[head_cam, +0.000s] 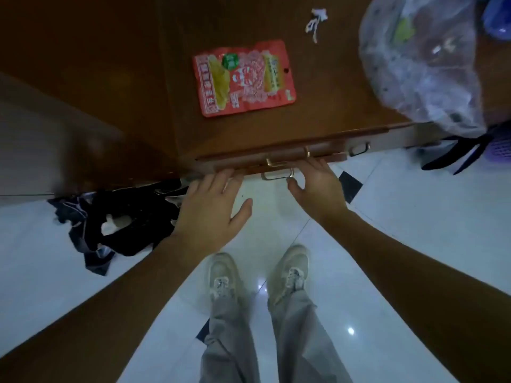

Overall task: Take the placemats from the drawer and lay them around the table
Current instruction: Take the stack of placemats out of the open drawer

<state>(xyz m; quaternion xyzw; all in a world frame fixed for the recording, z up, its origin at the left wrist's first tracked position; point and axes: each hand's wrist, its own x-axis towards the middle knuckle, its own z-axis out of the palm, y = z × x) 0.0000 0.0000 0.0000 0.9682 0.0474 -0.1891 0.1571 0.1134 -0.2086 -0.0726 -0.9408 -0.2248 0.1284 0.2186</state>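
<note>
directly below the camera, the drawer shows only as a narrow reddish-brown wooden front, seen steeply from above under the lip of the cabinet top. a brass-coloured bar handle sticks out from it between the two hands, with more handles just above and off to the right; which front each belongs to is hard to make out. the drawer's inside is hidden, so the placemats cannot be seen.

the left hand reaches to the front's left end, fingers straight and slightly spread, thumb held wide, fingertips touching the wood. the right hand is just right of the handle, fingers straight and close together, thumb apart and pointing toward the handle; its fingertips meet the front edge but are blurred there.

on the cabinet top lie a red snack packet and a translucent plastic bag, the bag cut off by the upper edge. dark clothing is heaped on the white tiled floor beside the cabinet's left corner. pale shoes and grey trouser legs stand below.
</note>
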